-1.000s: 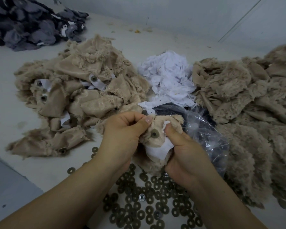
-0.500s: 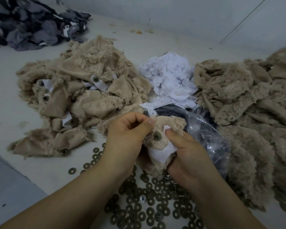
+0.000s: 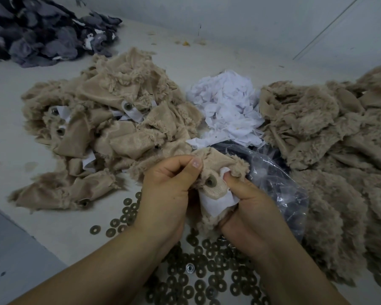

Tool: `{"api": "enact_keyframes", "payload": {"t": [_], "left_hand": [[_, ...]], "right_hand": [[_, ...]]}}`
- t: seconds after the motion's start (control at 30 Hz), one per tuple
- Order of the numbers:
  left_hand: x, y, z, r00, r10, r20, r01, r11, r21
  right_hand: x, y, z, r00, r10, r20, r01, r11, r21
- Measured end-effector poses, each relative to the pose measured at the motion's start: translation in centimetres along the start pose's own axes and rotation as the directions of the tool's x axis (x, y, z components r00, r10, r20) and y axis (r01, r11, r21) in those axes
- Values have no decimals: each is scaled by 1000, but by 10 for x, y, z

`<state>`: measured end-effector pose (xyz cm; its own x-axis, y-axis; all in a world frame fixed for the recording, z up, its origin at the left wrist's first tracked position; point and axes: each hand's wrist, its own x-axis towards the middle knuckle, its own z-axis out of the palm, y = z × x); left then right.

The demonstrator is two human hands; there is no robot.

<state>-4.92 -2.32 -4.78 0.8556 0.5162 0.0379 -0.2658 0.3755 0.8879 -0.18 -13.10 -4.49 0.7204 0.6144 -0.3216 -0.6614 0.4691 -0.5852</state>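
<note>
Plush piece [image 3: 216, 170] pinched by your left hand [image 3: 169, 190] and right hand [image 3: 251, 208] above pale table [image 3: 13, 133], grey wall [image 3: 229, 23] far; grip unchanged.

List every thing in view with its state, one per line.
left hand, pinches the fur piece's edge.
right hand, grips the fur piece, thumb on its white patch.
fur piece, held up, backing outward, washer fitted.
loose washers, scattered flat under the hands.
plastic bag, crumpled, dark contents inside.
left heap, piled, mostly backing out.
right heap, piled, mostly fur out.
</note>
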Motion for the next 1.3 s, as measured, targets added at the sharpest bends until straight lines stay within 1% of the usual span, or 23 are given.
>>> {"api": "enact_keyframes", "payload": {"t": [0.07,0.17,0.27,0.37,0.4,0.5,0.53,0.6,0.63,0.67,0.73,0.77,0.8,0.87,0.97,1.0,1.03,1.1,1.13,1.23,1.3], "left_hand": [[2,1,-1,998,66,7,-66,990,125],[5,2,-5,983,168,79,-185,923,336],[5,3,-7,960,219,175,-274,865,421],[4,1,-7,936,274,222,-350,796,493],[4,0,-7,940,262,219,-338,799,498],[3,0,-7,969,171,180,-234,873,428],[3,1,-7,970,163,178,-224,884,410],[1,4,-7,964,184,194,-247,892,379],[1,6,-6,953,219,209,-286,879,382],[0,7,-6,935,267,232,-344,842,416],[1,8,-5,900,330,286,-436,723,536],[2,8,-4,897,333,292,-443,682,583],[2,8,-3,903,322,283,-429,670,606],[4,10,-2,916,296,270,-400,681,613],[6,13,-5,899,313,306,-437,659,612],[7,13,-6,905,306,295,-425,679,599],[8,13,-7,920,283,270,-390,720,574],[8,12,-7,955,215,205,-291,813,504],[8,11,-6,965,189,180,-253,844,473],[8,8,-4,979,148,143,-193,899,392],[8,4,-4,982,137,128,-175,914,366]], "right_hand": [[1,-1,-3,1000,-4,-19,3,999,-48],[0,-3,-6,999,-30,-31,25,990,-138],[-3,-3,-5,998,-63,-2,62,983,-173],[-3,-1,-4,994,-111,-1,108,974,-200],[-2,-1,-4,993,-119,-4,115,971,-208],[-1,0,-6,994,-113,-8,109,973,-204],[0,1,-6,994,-112,-9,108,974,-201],[-1,1,-7,993,-120,-1,118,972,-201],[-1,0,-7,991,-132,-4,128,969,-210],[-1,0,-8,989,-147,-17,139,964,-226],[-1,0,-8,986,-163,-41,148,957,-249],[-1,0,-8,985,-165,-48,148,956,-251],[-1,0,-8,985,-167,-53,148,956,-251],[-2,-1,-7,987,-152,-53,136,964,-228],[-4,-2,-7,992,-120,-28,112,975,-193],[-4,-2,-8,992,-124,-19,118,973,-199],[-4,-2,-7,991,-136,-16,130,969,-211],[-4,0,-8,984,-177,-17,167,952,-256],[-4,1,-8,980,-199,-12,188,942,-279],[-3,3,-9,969,-246,-29,222,913,-342],[-3,3,-10,964,-263,-47,228,900,-370]]}}
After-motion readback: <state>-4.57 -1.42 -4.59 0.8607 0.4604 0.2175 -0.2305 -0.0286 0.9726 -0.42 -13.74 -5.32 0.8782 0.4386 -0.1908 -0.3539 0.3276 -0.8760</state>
